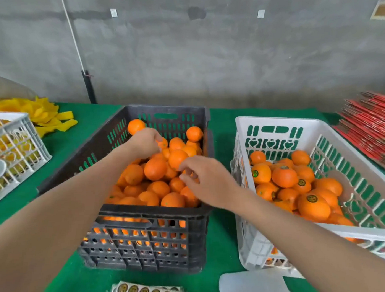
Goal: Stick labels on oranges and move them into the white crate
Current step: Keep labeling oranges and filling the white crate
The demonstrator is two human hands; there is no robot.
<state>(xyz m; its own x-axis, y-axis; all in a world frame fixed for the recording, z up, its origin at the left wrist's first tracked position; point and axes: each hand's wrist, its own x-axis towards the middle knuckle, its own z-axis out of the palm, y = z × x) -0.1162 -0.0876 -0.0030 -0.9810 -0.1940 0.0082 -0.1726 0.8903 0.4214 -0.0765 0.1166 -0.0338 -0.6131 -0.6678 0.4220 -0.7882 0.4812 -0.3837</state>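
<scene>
Currently left fingers (156, 137) grip orange (163, 144) near black crate (162, 107) far wall; right fingers (186, 167) relaxed, touching another orange (176, 158).

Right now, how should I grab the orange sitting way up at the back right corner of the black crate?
Come straight down from above and cup the orange round its widest part. It sits on top of the pile with its top bare. The back wall of the black crate is close behind it, so a sideways grab looks harder.
</scene>
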